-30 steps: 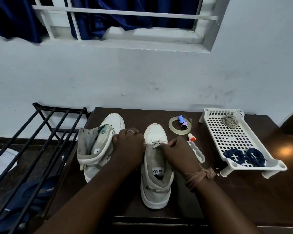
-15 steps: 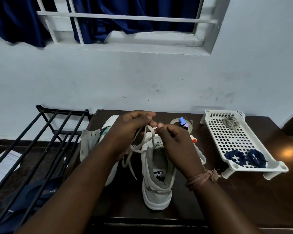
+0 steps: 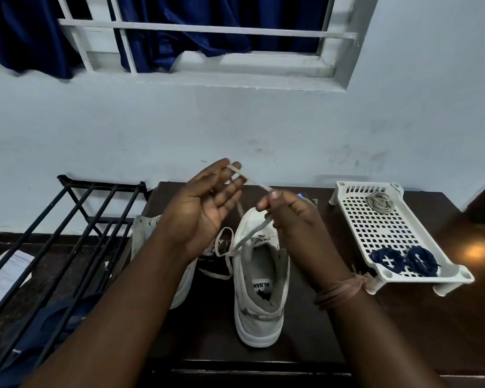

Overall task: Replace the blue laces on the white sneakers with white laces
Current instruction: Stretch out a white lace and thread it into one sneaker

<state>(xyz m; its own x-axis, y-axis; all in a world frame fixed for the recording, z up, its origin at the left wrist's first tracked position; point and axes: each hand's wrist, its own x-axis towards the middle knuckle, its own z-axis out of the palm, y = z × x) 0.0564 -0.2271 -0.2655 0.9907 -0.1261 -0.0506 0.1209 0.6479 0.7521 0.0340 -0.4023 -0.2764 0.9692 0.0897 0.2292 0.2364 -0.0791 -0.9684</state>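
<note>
Above two sneakers [image 3: 259, 278], right hand [image 3: 289, 211] pinches one lace [image 3: 256, 184] (left hand [image 3: 207, 203] spread)

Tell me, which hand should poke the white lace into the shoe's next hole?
Probably the right hand: it pinches the white lace just above the sneaker. The left hand is open, lace draped over its fingertips.

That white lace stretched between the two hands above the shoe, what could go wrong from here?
The white lace lies over the straight fingers of the left hand, not pinched, so it might slip off. The right hand pinches it and a pull could tip the right sneaker, which stands free on the table. The slack loop hanging beside the shoe could tangle or knot.
</note>
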